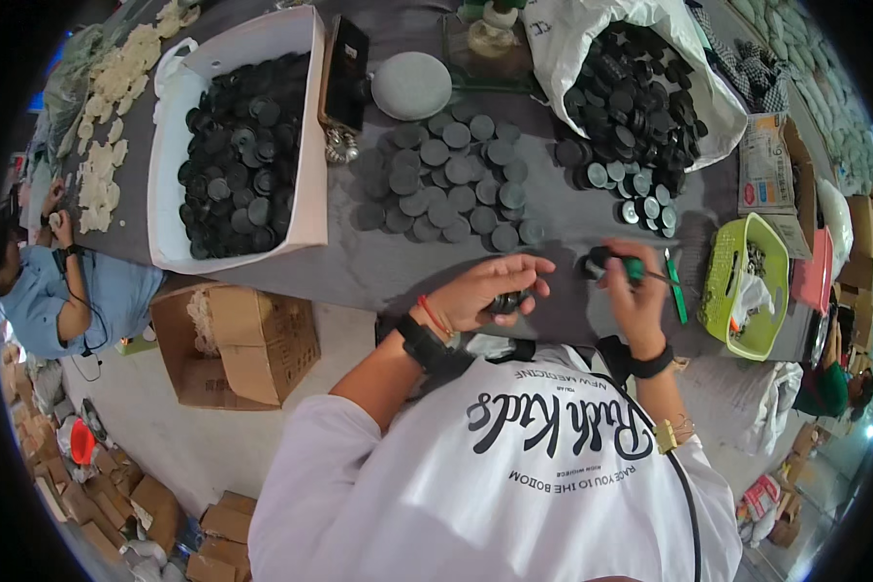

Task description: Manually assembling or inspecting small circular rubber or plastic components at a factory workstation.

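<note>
Grey worktable (359, 262) runs across the upper view, its edges bowed by the lens. The person's left hand (490, 289) sits just above the near table edge, fingers curled and clamped on a small black round cap (507, 304). The right hand (635, 291) is close beside it, fingers closed around a green-handled screwdriver (623, 264) that lies roughly level over the table.

On the table: a white box (312, 145) filled with black discs at left, a loose cluster of grey discs (451, 179) in the middle, one larger grey round lid (411, 85) behind them. A white sack (572, 48) at upper right spills black caps (630, 107) onto the surface. A lime-green basket (723, 291) stands at the right edge, a green pen (675, 286) between it and the right hand. Pale off-white pieces (107, 116) lie strewn along the far left.

Below the table edge is a pale concrete floor (194, 436) with an open cardboard box (252, 349) and more cartons piled lower left. Another person in a blue shirt (68, 301) sits at the table's left end.
</note>
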A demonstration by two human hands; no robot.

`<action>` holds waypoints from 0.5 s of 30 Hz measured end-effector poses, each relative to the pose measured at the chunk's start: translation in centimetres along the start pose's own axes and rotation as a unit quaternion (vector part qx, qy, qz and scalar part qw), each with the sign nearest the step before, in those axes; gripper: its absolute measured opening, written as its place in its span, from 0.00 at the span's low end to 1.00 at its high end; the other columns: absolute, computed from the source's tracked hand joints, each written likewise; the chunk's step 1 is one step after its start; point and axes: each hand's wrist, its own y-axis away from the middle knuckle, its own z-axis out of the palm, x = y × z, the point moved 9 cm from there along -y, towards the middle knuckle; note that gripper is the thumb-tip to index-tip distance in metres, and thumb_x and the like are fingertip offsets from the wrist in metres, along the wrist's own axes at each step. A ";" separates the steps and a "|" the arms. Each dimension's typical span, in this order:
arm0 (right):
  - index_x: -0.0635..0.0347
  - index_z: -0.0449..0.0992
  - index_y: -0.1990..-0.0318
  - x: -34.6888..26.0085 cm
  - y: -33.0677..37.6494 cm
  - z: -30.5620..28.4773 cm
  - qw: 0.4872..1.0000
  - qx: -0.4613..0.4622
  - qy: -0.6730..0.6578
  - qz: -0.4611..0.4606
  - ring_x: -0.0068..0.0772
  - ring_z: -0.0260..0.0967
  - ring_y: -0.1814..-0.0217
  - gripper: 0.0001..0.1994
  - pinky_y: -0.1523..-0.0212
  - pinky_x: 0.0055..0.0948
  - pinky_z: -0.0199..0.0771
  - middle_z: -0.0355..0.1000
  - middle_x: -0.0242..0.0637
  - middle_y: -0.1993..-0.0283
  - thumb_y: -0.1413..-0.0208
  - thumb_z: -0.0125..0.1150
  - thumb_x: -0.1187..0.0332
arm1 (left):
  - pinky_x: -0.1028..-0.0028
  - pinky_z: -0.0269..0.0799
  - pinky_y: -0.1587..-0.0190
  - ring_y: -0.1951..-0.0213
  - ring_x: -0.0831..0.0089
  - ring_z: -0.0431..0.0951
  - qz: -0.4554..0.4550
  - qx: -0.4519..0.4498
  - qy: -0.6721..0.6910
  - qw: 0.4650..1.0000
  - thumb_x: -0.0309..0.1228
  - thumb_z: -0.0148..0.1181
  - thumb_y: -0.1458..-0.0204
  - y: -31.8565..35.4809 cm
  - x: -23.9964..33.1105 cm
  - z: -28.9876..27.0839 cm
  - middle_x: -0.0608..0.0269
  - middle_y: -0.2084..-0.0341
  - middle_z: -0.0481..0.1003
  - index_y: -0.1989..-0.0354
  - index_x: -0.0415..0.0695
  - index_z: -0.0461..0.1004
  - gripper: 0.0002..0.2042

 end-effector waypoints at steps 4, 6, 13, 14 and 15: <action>0.64 0.70 0.60 -3.8 2.4 -3.5 0.975 0.160 -0.113 -0.100 0.20 0.69 0.74 0.07 0.76 0.18 0.68 0.71 0.42 0.59 0.45 0.54 0.75 | 0.84 0.62 0.81 0.70 0.81 0.70 -0.013 0.012 0.032 0.999 0.35 0.50 0.42 1.3 -0.7 1.5 0.61 0.61 0.68 0.44 0.41 0.60 0.20; 0.65 0.70 0.59 0.8 1.0 0.2 0.989 0.043 -0.128 0.066 0.19 0.69 0.72 0.07 0.73 0.18 0.69 0.71 0.40 0.56 0.45 0.53 0.78 | 0.85 0.61 0.81 0.69 0.81 0.69 -0.003 0.000 0.009 1.000 0.35 0.50 0.42 1.1 0.3 1.4 0.62 0.61 0.68 0.43 0.41 0.60 0.20; 0.62 0.69 0.57 -3.0 2.2 -3.1 0.963 0.168 -0.170 -0.122 0.19 0.67 0.73 0.08 0.76 0.17 0.67 0.72 0.43 0.58 0.44 0.51 0.75 | 0.87 0.60 0.78 0.69 0.83 0.68 -0.018 0.055 -0.038 0.998 0.36 0.50 0.41 2.3 0.7 1.8 0.62 0.62 0.69 0.45 0.42 0.62 0.18; 0.62 0.70 0.59 1.7 1.3 0.0 0.994 0.039 -0.100 0.021 0.16 0.64 0.76 0.06 0.78 0.16 0.63 0.69 0.32 0.68 0.44 0.51 0.74 | 0.86 0.59 0.80 0.70 0.82 0.68 -0.007 0.024 -0.017 1.000 0.37 0.50 0.41 2.1 0.2 1.3 0.61 0.62 0.69 0.46 0.42 0.62 0.18; 0.62 0.70 0.60 2.2 1.4 0.2 0.988 0.070 -0.133 0.027 0.13 0.62 0.78 0.05 0.80 0.16 0.59 0.64 0.26 0.74 0.43 0.51 0.74 | 0.85 0.59 0.81 0.71 0.82 0.68 -0.013 0.021 -0.002 1.000 0.37 0.50 0.41 1.6 -0.2 1.0 0.62 0.63 0.69 0.46 0.42 0.62 0.18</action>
